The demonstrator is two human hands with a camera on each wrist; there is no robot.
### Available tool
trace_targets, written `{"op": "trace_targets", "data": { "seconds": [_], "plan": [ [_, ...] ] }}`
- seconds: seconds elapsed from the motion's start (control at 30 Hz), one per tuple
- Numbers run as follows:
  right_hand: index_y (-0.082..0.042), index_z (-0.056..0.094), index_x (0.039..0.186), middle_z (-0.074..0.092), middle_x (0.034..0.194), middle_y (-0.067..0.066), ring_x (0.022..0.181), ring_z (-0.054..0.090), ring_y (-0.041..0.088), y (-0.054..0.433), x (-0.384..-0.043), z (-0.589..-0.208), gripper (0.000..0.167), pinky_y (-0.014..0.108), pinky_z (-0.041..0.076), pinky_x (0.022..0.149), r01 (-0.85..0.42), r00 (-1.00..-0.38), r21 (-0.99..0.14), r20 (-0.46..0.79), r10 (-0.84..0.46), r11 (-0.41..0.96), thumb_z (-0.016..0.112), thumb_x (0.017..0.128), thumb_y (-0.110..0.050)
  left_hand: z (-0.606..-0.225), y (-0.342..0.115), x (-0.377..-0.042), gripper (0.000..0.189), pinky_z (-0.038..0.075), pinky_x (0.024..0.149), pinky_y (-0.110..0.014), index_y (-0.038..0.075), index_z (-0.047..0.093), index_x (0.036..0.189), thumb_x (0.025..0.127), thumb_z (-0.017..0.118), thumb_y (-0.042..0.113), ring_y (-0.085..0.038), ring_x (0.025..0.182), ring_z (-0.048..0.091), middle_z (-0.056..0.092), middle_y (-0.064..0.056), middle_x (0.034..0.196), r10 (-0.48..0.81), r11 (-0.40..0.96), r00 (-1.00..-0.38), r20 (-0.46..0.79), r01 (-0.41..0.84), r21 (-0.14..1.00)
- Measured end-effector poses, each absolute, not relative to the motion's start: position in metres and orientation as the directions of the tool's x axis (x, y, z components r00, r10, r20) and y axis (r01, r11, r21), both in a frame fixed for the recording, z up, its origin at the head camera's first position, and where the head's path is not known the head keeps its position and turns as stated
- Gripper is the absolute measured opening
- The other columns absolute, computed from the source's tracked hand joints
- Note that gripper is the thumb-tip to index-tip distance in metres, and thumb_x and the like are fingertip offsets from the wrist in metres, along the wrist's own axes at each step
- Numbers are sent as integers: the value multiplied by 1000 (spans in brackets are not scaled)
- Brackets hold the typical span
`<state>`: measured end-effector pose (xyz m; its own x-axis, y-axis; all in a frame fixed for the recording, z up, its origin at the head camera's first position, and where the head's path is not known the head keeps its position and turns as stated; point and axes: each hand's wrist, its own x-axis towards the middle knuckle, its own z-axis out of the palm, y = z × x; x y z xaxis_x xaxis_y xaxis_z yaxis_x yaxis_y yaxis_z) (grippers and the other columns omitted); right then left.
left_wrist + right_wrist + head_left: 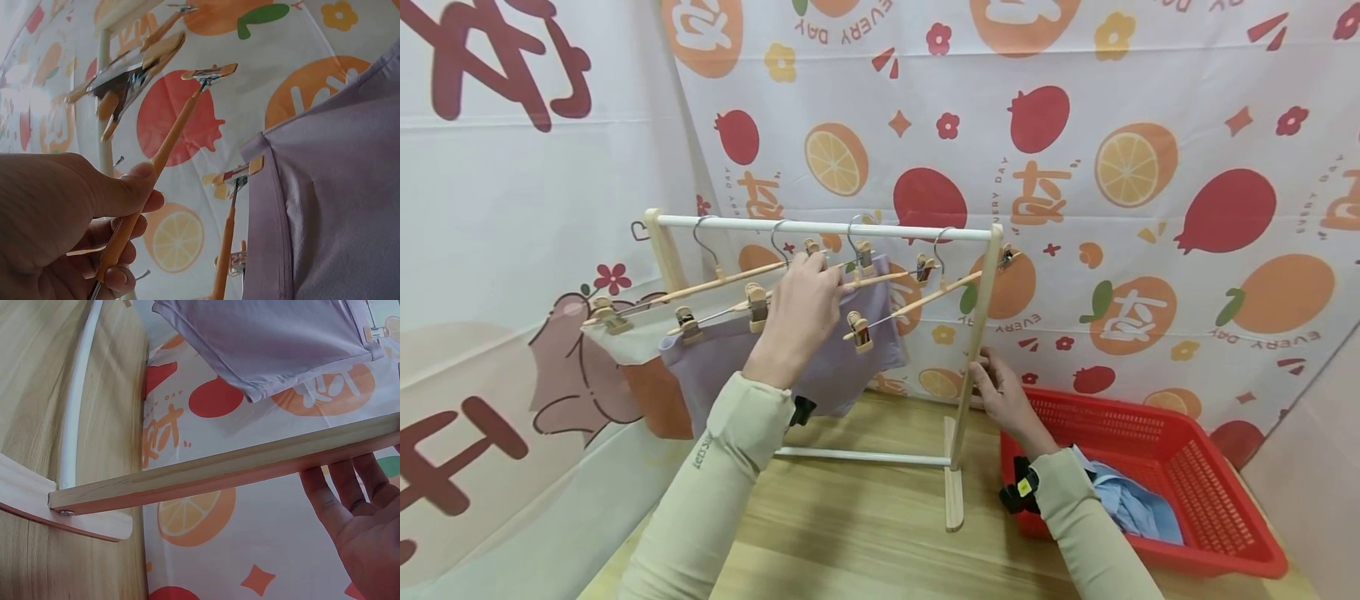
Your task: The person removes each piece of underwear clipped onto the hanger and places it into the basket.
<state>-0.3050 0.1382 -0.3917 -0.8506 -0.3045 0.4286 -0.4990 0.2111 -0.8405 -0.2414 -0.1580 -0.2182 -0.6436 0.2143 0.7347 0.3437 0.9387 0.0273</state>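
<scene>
My left hand [805,304] pinches the wooden bar of a clip hanger [170,139] between thumb and fingers; no garment shows on its clips. Just beside it, a lavender garment [868,308] hangs from another clip hanger on the white rail [820,227]. My right hand [1003,400] touches the rack's wooden upright [976,333]. In the right wrist view its fingers [325,494] lie against the upright's edge without wrapping round it.
A cream and rust-brown garment [658,392] hangs at the rack's left. A bare clip hanger [936,292] hangs near the right upright. On the wooden table [850,533], a red basket [1217,550] holds light blue cloth [1135,504]. Fruit-printed fabric [1060,75] stands behind.
</scene>
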Motion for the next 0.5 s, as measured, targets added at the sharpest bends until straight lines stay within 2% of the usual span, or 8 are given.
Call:
{"op": "trace_targets", "data": {
  "seconds": [0.17,0.33,0.5],
  "plan": [
    [-1,44,144,62,120,25,110,68,33,137,-305,-392,41,47,59,93,-495,-850,-845,423,-313,202,42,111,-24,-222,-154,-243,23,47,69,-42,-5,73,90,96,69,17,-32,78,49,60,-17,86,217,936,-644,734,351,31],
    [0,43,144,61,121,27,112,66,39,137,-305,-392,42,53,57,95,-480,-855,-858,410,-319,183,41,111,-25,-226,-152,-247,21,45,73,-42,-4,72,87,96,69,15,-33,79,51,61,-18,86,246,926,-632,735,378,15],
    [-1,42,145,62,122,25,113,66,40,137,-305,-392,42,49,58,94,-480,-858,-853,409,-309,204,41,111,-25,-229,-151,-247,22,42,71,-40,-4,69,83,96,68,13,-32,76,47,59,-18,85,255,914,-621,741,405,25]
  ]
}}
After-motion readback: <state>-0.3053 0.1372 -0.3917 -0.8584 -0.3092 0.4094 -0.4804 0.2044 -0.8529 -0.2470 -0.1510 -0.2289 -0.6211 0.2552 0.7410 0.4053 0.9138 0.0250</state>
